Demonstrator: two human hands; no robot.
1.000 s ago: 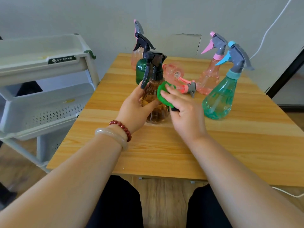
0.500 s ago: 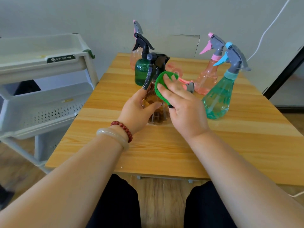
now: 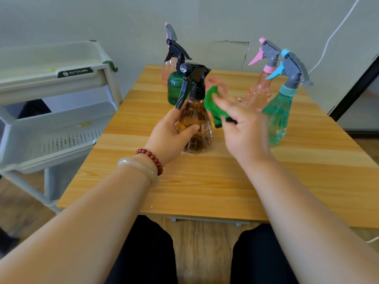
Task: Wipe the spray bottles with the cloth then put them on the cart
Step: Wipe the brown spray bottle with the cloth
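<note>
Hands apart, both low over bench (image 3: 205, 181), amber btl (image 3: 195, 128) between them. L hand (image 3: 169, 133): wrapped round belly of amber btl, thumb across front, other fingers behind clear wall. Btl upright, base on bench, black trigger head (image 3: 191, 78) above L fingertips, lever hanging down toward L hand. L wrist: red bead bracelet (image 3: 151, 158) & pale bangle (image 3: 139, 167).

R hand (image 3: 245, 130): just R of same btl, motion-blurred, fingers mostly straight & spread, green cloth (image 3: 215, 103) pinched under them w/ thumb at its lower end. Cloth up beside btl neck & shoulder; touching or just off, can't tell thru blur.

Beyond L hand: dk green btl (image 3: 175, 89) w/ black trigger right behind amber one, pale pink btl (image 3: 166, 66) w/ grey trigger further back by wall. Beyond R hand: pink btl (image 3: 259, 93) w/ pink-grey trigger; teal btl (image 3: 279, 117) w/ blue-grey trigger just R of R fingers, partly hidden by them. All 5 upright on bench. Pink shape (image 3: 220, 83) past cloth, too hidden to name.

Well L of L hand, off bench edge: white tiered cart (image 3: 51, 87), 2 trays in view.
</note>
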